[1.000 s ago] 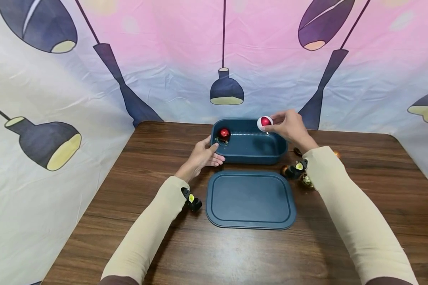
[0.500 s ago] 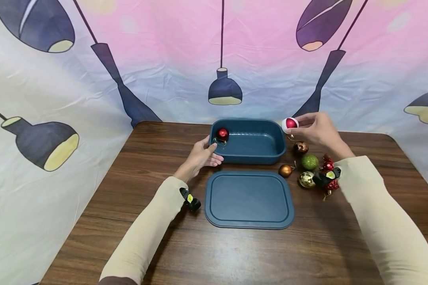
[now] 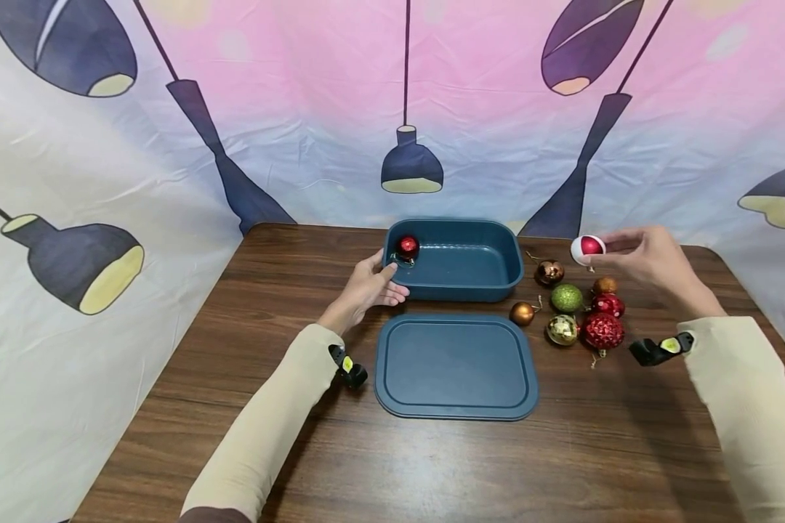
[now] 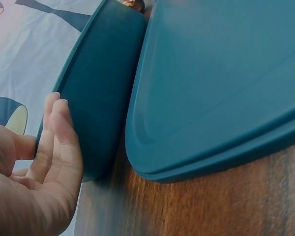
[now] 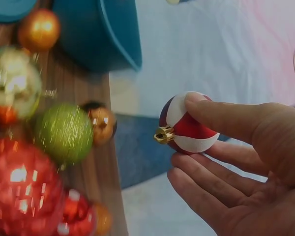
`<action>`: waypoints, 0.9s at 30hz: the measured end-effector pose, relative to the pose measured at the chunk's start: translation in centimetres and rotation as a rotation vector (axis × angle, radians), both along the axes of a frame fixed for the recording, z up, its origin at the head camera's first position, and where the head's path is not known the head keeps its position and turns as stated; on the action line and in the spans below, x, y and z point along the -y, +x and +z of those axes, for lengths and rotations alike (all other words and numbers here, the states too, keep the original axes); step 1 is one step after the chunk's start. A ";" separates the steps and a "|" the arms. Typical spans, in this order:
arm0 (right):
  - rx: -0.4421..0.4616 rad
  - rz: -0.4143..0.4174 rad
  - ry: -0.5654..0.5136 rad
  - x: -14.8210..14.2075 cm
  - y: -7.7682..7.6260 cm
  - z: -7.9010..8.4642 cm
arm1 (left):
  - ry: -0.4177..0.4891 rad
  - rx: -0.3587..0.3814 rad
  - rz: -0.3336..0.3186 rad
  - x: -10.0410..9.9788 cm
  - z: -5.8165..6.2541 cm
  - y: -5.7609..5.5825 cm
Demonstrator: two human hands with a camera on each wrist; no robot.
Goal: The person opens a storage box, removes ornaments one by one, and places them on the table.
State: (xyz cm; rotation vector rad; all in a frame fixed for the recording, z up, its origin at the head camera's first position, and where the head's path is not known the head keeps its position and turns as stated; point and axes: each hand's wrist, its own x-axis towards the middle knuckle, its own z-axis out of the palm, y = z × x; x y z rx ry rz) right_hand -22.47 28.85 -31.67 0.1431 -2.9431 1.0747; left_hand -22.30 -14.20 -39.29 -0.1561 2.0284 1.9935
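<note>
In the head view my left hand (image 3: 368,285) holds the left end of a dark blue food container (image 3: 458,293), thumb at the rim and fingers along the outer wall. A shiny red bauble (image 3: 408,248) lies inside at the container's left end. My right hand (image 3: 650,261) pinches a red-and-white bauble (image 3: 587,250) above the table, right of the container. Its gold cap (image 5: 164,134) shows in the right wrist view, with the thumb on the bauble's upper side and fingers beneath.
Right of the container sit several baubles: a green one (image 3: 566,298), a gold one (image 3: 562,330), a large red one (image 3: 603,331), an orange one (image 3: 522,314) and a brown one (image 3: 549,272). A flat blue lid (image 3: 456,367) lies before the container on the wooden table (image 3: 432,465).
My right hand has carried the red-and-white bauble rightward, from over the container to beyond its right side, uncovering the other baubles. The left hand stays at the container.
</note>
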 end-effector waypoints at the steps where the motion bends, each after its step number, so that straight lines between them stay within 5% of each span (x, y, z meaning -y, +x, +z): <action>1: 0.004 -0.001 0.011 -0.5 0.2 -0.1 | -0.002 0.000 -0.001 0.0 0.0 0.0; 10: 0.032 -0.072 0.046 -3.7 1.6 -1.3 | 0.007 0.000 0.002 0.0 -0.1 -0.1; 27: 0.091 -0.084 0.051 -7.9 3.6 -3.8 | 0.009 0.009 0.000 -0.1 -0.1 -0.1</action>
